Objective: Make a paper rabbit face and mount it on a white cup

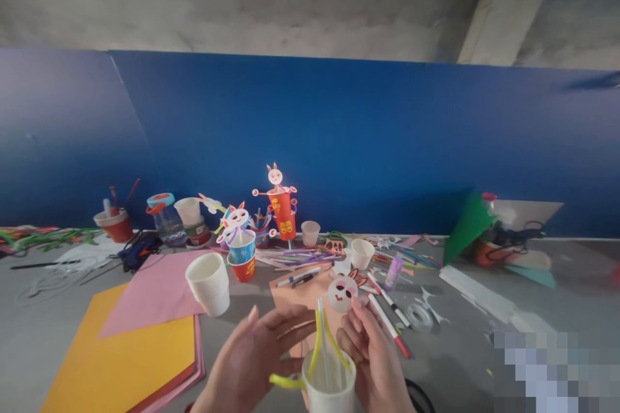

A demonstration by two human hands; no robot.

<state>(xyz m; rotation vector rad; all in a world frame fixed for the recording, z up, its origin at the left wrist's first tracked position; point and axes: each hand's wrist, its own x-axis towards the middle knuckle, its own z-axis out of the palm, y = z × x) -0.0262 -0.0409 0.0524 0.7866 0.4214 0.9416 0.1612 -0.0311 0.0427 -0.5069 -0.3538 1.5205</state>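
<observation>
A white paper cup stands close in front of me. Yellow pipe cleaners and a pale straw rise from it, and one yellow end sticks out to the left. My left hand is left of the cup, its fingers stretched out and nothing visible in them. Between thumb and fingers, my right hand pinches a round paper rabbit face with ears and dark eyes, just above and right of the cup. Orange paper lies behind them.
Stacked white cups stand at left, beside yellow paper and pink paper. Finished cup figures stand at the back. Markers, a glue stick and a clear tape roll lie right. A blue panel rises behind.
</observation>
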